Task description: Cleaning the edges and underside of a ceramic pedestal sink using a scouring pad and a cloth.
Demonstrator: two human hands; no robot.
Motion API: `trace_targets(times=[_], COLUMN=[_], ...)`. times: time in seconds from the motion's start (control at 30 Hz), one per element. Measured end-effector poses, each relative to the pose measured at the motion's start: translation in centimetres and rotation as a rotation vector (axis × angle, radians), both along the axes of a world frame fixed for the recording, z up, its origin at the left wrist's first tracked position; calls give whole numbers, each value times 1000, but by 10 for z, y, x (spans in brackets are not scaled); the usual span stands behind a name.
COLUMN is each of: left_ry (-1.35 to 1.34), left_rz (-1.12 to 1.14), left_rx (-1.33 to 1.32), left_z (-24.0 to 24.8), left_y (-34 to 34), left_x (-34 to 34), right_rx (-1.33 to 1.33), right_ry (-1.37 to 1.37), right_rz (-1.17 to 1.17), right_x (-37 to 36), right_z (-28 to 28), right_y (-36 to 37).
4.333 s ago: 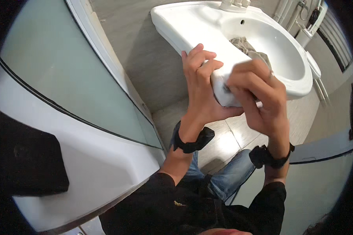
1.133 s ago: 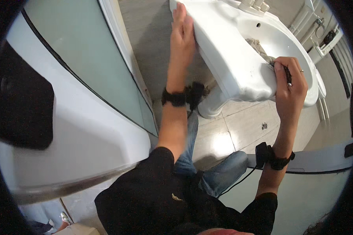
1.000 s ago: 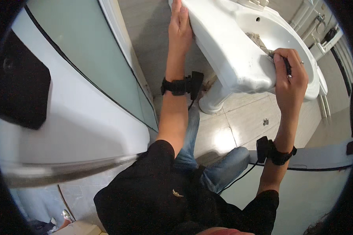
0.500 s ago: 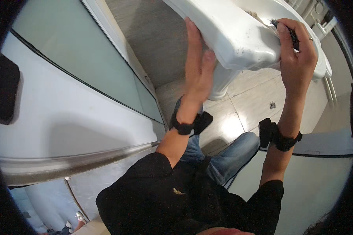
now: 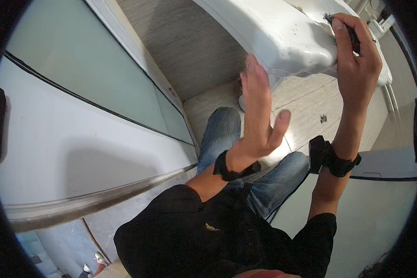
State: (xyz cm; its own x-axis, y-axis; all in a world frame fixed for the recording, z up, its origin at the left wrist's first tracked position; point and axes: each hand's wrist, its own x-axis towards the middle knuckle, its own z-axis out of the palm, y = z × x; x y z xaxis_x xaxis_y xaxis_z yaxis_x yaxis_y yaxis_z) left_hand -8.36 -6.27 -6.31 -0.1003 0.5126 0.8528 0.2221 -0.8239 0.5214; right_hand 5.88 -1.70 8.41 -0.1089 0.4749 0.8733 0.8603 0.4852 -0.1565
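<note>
Two bare hands reach up toward a white sink [image 5: 273, 37] seen from above the person's head. The right hand [image 5: 354, 65] is closed over the sink's front rim, fingers curled on a dark cloth [image 5: 352, 32] pressed against the edge. Little of the cloth shows past the fingers, and the basin's inside is mostly out of view, so what it holds cannot be told. The left hand [image 5: 259, 120] is open and empty, fingers straight and together, thumb spread; it hovers just below the sink's underside, and whether the fingertips touch it cannot be told. Both wrists wear black bands. The two hands are well apart, one at each side of the sink's front. Below them lie the person's knees in blue jeans and a black top. A pale tiled floor [image 5: 306, 106] shows between the hands, with a small dark speck on it. To the left runs a frosted glass panel [image 5: 78, 65] above a white tub wall [image 5: 78, 157].
</note>
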Motion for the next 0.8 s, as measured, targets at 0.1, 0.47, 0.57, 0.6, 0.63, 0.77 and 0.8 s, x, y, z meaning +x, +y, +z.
trace_targets(times=[0.1,0.47,0.57,0.6,0.63,0.77,0.8], left_ry=[-92,-247,-367,-380,-422,-537,-536], left_rz=[-65,-123,-154,-123,-143,-299,-304], left_rx=[-24,-160,-209,-228,-241,-354,-352], left_z=[12,31,26,21,22,23,24], left_y=[23,105,141,149,158,181,181], left_x=[-11,-56,-66,-82,-81,-92,-90], right_rx=[57,63,-21,-37,-33,-43,-31], right_ry=[-35,-24,130,279,225,296,311], right_rz=[83,-457,-386,-231,-228,-125,-98], right_x=[8,75,122,120,123,123,120], right_z=[-2,7,1,-14,-15,-17,-18], right_y=[7,1,3,15,13,17,18])
